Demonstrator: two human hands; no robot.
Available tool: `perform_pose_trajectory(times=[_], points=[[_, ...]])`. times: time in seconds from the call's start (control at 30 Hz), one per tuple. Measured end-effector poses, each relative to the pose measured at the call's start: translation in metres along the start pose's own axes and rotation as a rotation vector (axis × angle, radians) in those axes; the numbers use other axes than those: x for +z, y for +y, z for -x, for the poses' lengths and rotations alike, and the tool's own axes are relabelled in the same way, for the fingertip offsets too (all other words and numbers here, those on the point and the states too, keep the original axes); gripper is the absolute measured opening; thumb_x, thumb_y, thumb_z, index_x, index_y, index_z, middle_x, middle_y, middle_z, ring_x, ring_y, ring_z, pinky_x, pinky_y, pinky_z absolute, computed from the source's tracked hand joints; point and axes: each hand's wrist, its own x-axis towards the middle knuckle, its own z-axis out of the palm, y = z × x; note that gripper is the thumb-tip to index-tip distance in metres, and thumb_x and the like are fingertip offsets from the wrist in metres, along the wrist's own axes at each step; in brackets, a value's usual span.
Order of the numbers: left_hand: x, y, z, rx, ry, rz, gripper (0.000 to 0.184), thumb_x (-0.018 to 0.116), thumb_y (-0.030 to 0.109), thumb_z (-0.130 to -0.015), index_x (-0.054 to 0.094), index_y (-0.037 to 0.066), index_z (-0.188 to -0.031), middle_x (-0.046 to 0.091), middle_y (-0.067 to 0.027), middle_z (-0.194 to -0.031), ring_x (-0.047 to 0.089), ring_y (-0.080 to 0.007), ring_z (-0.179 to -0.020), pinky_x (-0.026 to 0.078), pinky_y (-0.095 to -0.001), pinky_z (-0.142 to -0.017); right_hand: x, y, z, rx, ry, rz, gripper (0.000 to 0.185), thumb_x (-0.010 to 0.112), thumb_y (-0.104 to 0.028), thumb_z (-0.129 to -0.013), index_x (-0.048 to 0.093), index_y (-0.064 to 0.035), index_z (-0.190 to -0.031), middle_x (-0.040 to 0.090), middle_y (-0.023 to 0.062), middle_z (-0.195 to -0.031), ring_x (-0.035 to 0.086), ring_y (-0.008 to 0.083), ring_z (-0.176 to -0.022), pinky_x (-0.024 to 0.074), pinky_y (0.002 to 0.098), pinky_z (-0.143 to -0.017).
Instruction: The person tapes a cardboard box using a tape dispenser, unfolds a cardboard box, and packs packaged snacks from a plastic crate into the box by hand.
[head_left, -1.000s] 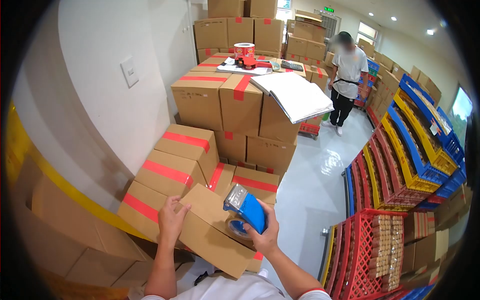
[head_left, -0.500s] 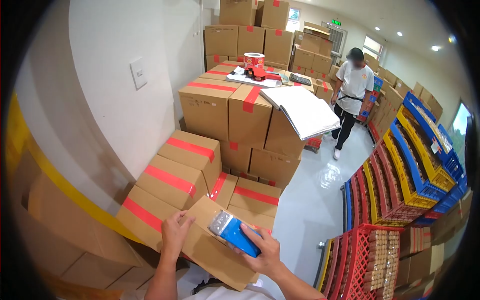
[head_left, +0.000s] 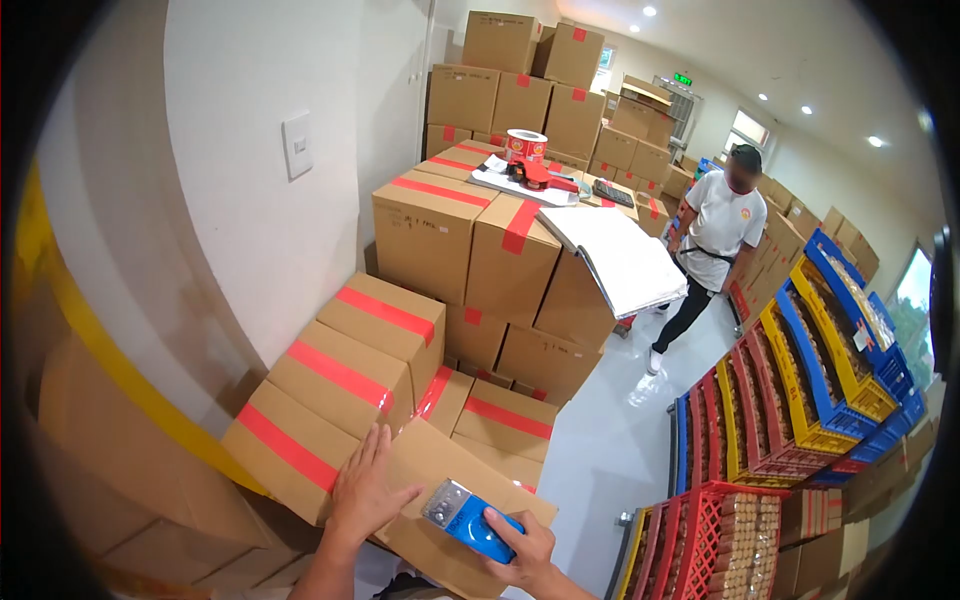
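As your right hand [head_left: 525,560] grips the blue tape dispenser [head_left: 482,532] over the near carton [head_left: 440,462], a slip could nick you.
Your left hand [head_left: 368,498], spread open on the carton, has its thumb near the metal head [head_left: 447,503].

Blue tape dispenser [head_left: 478,527], brown cartons [head_left: 423,240] striped red, yellow crates [head_left: 838,385], white open book [head_left: 628,262]

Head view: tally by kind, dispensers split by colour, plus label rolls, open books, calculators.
Blue dispenser: 1
Red dispenser: 1
Label roll: 1
Open book: 1
Calculator: 1
Total: 5
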Motion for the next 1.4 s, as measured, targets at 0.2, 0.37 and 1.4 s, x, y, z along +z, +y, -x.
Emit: perform_pose_trajectory(times=[0.2, 0.37, 1.4], points=[[-0.003, 0.010, -0.003, 0.045, -0.095, -0.122, 0.116, 0.084, 0.051, -0.080, 0.024, -0.005, -0.163, 0.033, -0.0256, -0.167, 0.031, -0.0392, -0.156, 0.031, -0.0498, -0.125, 0.006, 0.006, 0.010, 0.000, 0.099, -0.023, 0.074, 0.087, -0.016, -0.055, 0.077, -0.0145, -0.128, 0.066, 0.0112, -0.080, 0.062, 0.0225, -0.060, 0.0499, 0.0318, -0.052], [-0.001, 0.010, -0.008, 0.128, -0.080, -0.147, 0.116, 0.084, 0.046, -0.080, 0.022, -0.007, -0.163, 0.034, -0.0254, -0.167, 0.036, -0.0393, -0.154, 0.034, -0.0486, -0.124, 0.002, 0.004, 0.011, 0.012, 0.089, -0.018, 0.072, 0.088, -0.016, -0.057, 0.076, -0.0118, -0.128, 0.068, 0.0125, -0.083, 0.065, 0.0232, -0.063, 0.0516, 0.0324, -0.054], [0.006, 0.000, -0.013, 0.032, -0.123, 0.088, 0.100, 0.084, 0.035, -0.083, 0.032, 0.006, -0.163, 0.048, -0.0181, -0.159, 0.051, -0.0362, -0.142, 0.048, -0.0460, -0.112, 0.002, 0.002, 0.003, 0.035, 0.123, -0.121, 0.074, 0.087, -0.013, -0.063, 0.074, -0.0171, -0.135, 0.064, 0.0098, -0.080, 0.063, 0.0224, -0.061, 0.0521, 0.0329, -0.055]])
